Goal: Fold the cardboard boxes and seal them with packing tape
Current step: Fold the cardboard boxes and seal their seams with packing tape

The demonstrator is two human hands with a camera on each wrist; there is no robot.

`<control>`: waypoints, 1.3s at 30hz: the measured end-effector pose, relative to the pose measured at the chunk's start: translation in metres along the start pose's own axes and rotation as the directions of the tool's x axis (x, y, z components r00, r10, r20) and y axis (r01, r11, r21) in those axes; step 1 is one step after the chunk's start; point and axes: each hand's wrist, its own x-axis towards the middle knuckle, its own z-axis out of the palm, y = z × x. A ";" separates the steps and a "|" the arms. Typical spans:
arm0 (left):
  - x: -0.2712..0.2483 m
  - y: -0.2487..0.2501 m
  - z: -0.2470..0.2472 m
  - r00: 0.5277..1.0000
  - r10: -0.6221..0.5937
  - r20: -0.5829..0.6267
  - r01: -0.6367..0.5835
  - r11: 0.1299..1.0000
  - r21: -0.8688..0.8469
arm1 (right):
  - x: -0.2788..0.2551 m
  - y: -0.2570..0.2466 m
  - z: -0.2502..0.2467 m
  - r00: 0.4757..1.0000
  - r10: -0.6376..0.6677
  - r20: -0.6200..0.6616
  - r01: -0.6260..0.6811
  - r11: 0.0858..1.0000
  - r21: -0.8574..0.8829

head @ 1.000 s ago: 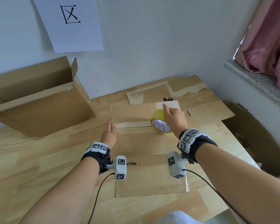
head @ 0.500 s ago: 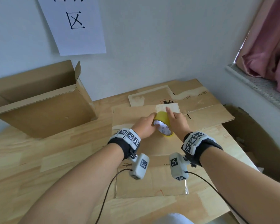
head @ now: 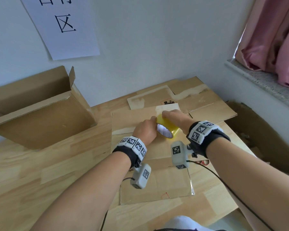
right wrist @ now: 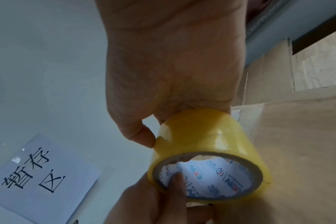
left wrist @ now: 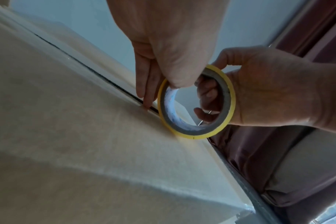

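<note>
- On the flattened cardboard box [head: 140, 117] lying on the desk [head: 40, 172], the roll of yellow packing tape [head: 167, 129] stands on its edge near the seam between two flaps; both hands are on it.
- Right hand [head: 175, 117]: grip closed over the top of the roll, fingers on the far side, thumb on the near face.
- Left hand [head: 145, 130]: grip pinching the roll's near rim, thumb inside the core, other fingers reaching down to the cardboard by the seam.
- Step in hand, as I judge it: freeing the tape's loose end before sealing.
- Next move calls for peeling the end, sticking it at the seam, then drawing the roll along.
- Against a second ago: the left hand lay flat on the cardboard, apart from the roll; now it has joined the right on it.
</note>
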 end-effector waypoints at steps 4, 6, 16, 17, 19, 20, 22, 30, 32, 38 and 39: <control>0.001 -0.001 0.000 1.000 -0.020 0.003 0.020 1.000 0.000 | -0.001 0.002 -0.002 1.000 -0.017 0.011 0.016 0.999 0.038; 0.000 -0.001 0.000 1.000 -0.029 -0.003 0.029 1.000 -0.008 | -0.005 0.006 -0.003 0.999 -0.035 0.005 0.035 0.996 0.079; 0.005 -0.005 0.004 0.998 -0.058 -0.030 0.054 0.991 -0.125 | -0.005 0.025 -0.008 0.987 -0.154 0.045 0.136 0.951 0.279; 0.005 -0.005 0.005 0.998 -0.061 -0.032 0.057 0.990 -0.131 | -0.006 0.025 -0.008 0.985 -0.165 0.055 0.143 0.945 0.293; 0.005 -0.006 0.005 0.997 -0.073 -0.037 0.067 0.988 -0.139 | -0.009 0.024 -0.007 0.978 -0.190 0.084 0.154 0.935 0.318; 0.004 -0.006 0.005 0.996 -0.079 -0.039 0.073 0.987 -0.144 | -0.009 0.024 -0.008 0.975 -0.201 0.099 0.158 0.930 0.331; 0.005 -0.007 0.005 0.995 -0.090 -0.043 0.082 0.984 -0.156 | -0.007 0.025 -0.008 0.973 -0.206 0.106 0.159 0.926 0.342; 0.011 -0.018 0.008 1.000 -0.029 -0.009 0.026 0.972 -0.233 | 0.009 0.032 -0.003 0.983 -0.178 0.047 0.166 0.967 0.193; 0.012 -0.022 0.003 1.000 0.015 0.025 -0.009 0.976 -0.220 | 0.008 0.028 -0.003 0.980 -0.192 0.043 0.182 0.968 0.175; 0.006 -0.004 -0.020 0.992 0.116 -0.057 -0.114 0.993 0.043 | 0.007 0.022 0.001 0.980 -0.200 0.018 0.194 0.967 0.166; 0.003 0.000 -0.021 0.991 0.127 -0.048 -0.118 0.980 0.157 | 0.008 0.022 0.002 0.981 -0.195 0.019 0.189 0.966 0.176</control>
